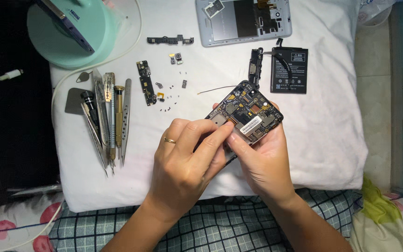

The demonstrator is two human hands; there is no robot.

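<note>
Both hands grip the phone mainboard (247,116) above the white cloth (323,126). Right hand (264,161) cradles the board from beneath, fingers closed on its edges. Left hand (185,161) pinches at its lower left corner, fingertips closed on the board. Loose screws (170,103) and a small daughterboard (146,83) lie to the left, tweezers and screwdrivers (110,121) beyond, the battery (289,70) behind. Risk: excess prying force may crack the board or tear a flex connector; a slip may scatter the screws.

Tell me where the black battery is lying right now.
The black battery lies on the white cloth, upper right of the head view, beside the grey back cover, above the right hand.
</note>
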